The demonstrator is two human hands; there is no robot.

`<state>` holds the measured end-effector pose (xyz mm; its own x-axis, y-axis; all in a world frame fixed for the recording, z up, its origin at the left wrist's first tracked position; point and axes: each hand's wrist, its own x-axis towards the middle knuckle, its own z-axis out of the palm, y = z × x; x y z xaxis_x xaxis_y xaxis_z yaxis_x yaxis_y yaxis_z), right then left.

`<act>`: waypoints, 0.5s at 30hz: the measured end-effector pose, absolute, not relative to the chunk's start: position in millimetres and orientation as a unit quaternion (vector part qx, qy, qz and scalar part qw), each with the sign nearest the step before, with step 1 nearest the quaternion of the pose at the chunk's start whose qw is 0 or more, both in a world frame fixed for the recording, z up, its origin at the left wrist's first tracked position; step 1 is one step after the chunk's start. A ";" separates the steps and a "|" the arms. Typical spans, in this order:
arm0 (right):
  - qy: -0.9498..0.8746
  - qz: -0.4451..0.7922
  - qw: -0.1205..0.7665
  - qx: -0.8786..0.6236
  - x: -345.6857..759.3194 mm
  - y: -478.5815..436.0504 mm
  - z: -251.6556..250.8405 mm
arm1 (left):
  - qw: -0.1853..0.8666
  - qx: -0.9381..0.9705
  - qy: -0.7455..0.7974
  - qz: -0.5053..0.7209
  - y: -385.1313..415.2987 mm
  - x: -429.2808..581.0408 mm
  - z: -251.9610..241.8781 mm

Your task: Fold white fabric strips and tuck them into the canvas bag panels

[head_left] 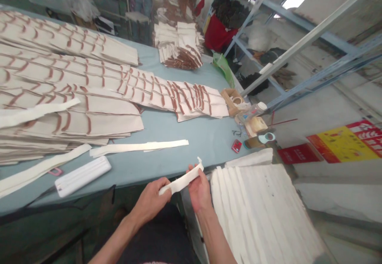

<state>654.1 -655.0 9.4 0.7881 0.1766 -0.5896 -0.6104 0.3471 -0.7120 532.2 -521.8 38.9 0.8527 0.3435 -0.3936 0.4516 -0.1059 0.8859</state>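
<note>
A pale fabric strip (181, 182) is spanning the gap between two bare hands, slanting upward to the right just off the near edge of a blue-covered bench (205, 136). The left hand (153, 198) is gripping the lower end, thumb pressing on top; the right hand (199, 188) is pinching the upper end between thumb and fingers, a thin loose tail (199, 160) sticking up beyond them. The strip is looking light and soft, bending slightly along its length and probably weighing next to nothing; its matte face is suggesting little slip, though the ragged tail is likely to be fraying under a hard tug. Both ends, taken flat between thumb and fingers, are seeming the surest holds, while the limp middle is offering little support. Beyond the hands, another pale strip (161, 145) is lying on the bench near a long white device (83, 175), with brown-edged cream panels (116, 116) overlapping in rows behind. To the right, a stack of white fabric (253, 208) is standing beside the bench, while a small red object (236, 146) and a capped bottle (258, 139) are resting near the bench's far right end
</note>
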 end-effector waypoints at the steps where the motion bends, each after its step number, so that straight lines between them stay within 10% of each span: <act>1: 0.213 0.245 0.792 -0.517 663.6 -653.5 4.1 | 0.606 0.747 0.269 -0.049 -517.6 537.5 33.5; 15: 0.257 0.239 0.713 -0.607 757.0 -642.7 -67.8 | 0.458 0.819 0.310 -0.155 -465.9 599.1 -15.5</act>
